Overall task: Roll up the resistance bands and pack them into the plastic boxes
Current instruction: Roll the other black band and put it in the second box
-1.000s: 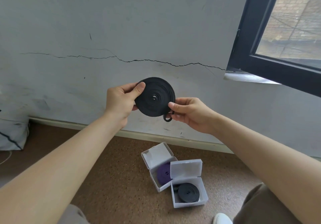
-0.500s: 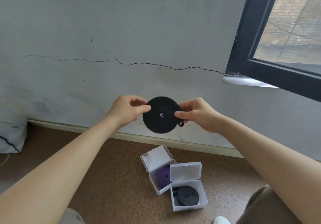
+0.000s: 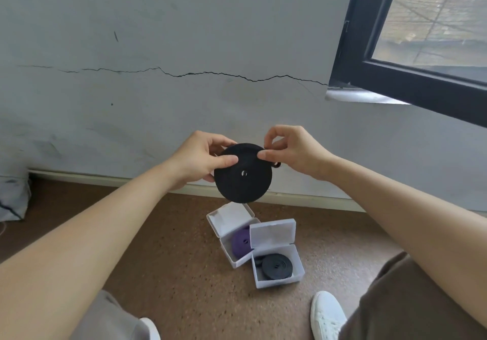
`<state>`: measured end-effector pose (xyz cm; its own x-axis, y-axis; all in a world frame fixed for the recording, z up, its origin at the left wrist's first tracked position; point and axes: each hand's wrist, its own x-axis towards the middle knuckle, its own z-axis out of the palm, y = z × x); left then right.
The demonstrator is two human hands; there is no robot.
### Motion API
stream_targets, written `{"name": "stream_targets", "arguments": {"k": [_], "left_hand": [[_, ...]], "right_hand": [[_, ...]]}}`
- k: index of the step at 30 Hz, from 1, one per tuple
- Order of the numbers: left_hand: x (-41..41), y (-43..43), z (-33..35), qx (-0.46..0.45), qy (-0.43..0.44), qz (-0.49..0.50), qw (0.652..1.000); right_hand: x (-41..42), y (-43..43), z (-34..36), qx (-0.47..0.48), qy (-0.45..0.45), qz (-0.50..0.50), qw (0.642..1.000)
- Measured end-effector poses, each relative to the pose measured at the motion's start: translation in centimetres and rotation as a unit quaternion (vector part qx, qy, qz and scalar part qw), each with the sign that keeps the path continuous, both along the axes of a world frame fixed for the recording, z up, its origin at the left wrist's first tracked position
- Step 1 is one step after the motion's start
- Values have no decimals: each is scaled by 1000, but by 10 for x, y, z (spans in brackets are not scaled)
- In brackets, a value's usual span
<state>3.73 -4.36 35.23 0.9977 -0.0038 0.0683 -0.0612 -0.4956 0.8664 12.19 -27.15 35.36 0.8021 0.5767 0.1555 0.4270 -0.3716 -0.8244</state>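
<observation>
Band (image 3: 243,173), coiled tight, hangs above the open boxes (image 3: 279,283), left hand (image 3: 200,160) and right hand (image 3: 292,152) fingers (image 3: 226,160) pinching its upper rim. Rolling looks done; packing follows, though both boxes seem already filled.

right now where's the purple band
In the head view the purple band sits coiled in the left open box on the floor, beside the right box holding a black coil.
</observation>
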Motion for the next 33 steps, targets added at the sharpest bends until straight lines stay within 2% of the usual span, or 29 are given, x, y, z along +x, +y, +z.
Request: {"name": "stream_targets", "arguments": {"k": [4, 8, 12, 17, 20, 25, 33], "left_hand": [[-1, -16, -5, -42, 11, 16, 999], [-2, -31, -14, -71, 23, 52, 996], [-3, -47, -20, -95, 22, 80, 992], [-10, -78, -30, -166, 61, 100, 979], [-17, -94, -43, -153, 80, 104, 980], [-25, -109, -68, -156, 156, 81, 972], [-26, -129, -181, -213, 253, 149, 932]], "right_hand": [[-9, -10, -12, 81, 51, -31, 995], [-19, -23, -27, 189, 126, -93, 969], [-33, -45, -40, 246, 236, -34, 940], [-51, -69, -60, 228, 302, -7, 926], [-59, -83, -75, 237, 300, -24, 924], [-64, -102, -103, 188, 289, -60, 937], [-62, -116, -174, 99, 323, -95, 936]]}}
